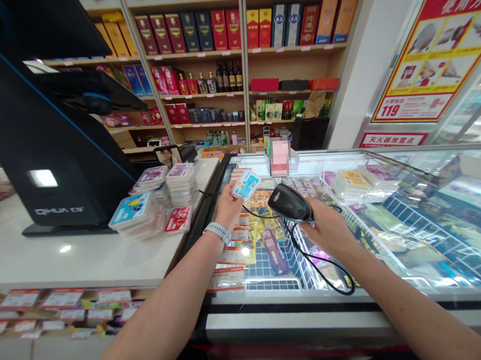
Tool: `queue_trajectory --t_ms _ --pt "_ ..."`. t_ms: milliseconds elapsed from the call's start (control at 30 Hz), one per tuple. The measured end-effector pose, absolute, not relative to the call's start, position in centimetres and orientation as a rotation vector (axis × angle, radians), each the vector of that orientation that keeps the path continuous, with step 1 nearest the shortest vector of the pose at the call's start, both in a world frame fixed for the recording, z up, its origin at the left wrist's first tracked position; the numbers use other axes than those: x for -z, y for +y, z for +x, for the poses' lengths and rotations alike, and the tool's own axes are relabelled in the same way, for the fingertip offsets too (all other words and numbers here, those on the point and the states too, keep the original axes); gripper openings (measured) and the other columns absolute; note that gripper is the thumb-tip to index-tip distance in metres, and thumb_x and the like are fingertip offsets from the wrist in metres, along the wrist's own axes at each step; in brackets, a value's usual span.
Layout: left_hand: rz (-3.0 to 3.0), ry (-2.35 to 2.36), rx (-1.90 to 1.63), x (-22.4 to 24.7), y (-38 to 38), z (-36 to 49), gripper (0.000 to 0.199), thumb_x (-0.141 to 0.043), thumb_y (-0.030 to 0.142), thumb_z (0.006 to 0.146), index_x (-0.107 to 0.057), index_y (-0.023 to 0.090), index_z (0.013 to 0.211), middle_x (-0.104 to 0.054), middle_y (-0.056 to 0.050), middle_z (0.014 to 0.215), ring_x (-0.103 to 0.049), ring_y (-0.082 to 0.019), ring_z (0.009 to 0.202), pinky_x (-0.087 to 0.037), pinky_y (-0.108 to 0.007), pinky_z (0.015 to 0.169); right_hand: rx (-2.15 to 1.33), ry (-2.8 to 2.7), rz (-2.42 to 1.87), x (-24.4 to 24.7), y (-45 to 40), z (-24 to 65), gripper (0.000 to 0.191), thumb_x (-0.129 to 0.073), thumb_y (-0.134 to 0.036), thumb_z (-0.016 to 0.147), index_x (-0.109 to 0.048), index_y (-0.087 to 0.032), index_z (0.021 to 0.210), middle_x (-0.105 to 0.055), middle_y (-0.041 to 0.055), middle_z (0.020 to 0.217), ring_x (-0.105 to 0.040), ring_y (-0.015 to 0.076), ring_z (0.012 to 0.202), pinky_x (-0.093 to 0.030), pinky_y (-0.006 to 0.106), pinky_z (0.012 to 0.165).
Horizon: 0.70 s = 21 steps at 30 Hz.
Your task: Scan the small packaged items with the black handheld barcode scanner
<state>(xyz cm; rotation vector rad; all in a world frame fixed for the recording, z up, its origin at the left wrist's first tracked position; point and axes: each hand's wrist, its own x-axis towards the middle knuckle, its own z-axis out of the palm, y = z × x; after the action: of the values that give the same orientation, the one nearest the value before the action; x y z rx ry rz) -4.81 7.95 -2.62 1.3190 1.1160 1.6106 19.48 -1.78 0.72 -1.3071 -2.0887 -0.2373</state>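
Note:
Between the fingers of my left hand (227, 206) is a blue-and-white card-like packet (246, 185), held over the glass-topped freezer (232, 321). My right hand (327, 226) grips a black barcode scanner (289, 203), its head turned to the left toward the packet. The scanner's black cable (309, 257) loops down across the glass. To the left, on the white counter (87, 260), stand stacks of similar flat packs: one with a blue top (134, 208), a whitish stack (182, 184) and a red one (178, 220) near the counter's edge.
A black checkout terminal (68, 162) rises at the left. More stacked packs (351, 182) lie on the freezer glass at the right. A blurred pink box (279, 156) stands at its far edge. Behind are shelves (202, 56) of boxed bottles.

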Motion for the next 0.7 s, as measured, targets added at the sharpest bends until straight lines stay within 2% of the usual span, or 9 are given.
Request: queue_trajectory --t_ms 700 --pt "1.357 1.133 -1.606 2.62 7.86 -4.9 0.047 -0.057 0.003 0.063 -0.058 0.016 0.108 -0.068 -0.005 0.102 -0.063 -0.017 0.096 -0.049 -0.032 0.092 0.227 -2.113 -1.388 -0.61 -1.8 19.45 0.017 -0.049 -0.022 0.081 -0.051 -0.018 0.097 -0.063 0.008 0.087 -0.06 0.0241 0.078 -0.041 0.032 0.068"
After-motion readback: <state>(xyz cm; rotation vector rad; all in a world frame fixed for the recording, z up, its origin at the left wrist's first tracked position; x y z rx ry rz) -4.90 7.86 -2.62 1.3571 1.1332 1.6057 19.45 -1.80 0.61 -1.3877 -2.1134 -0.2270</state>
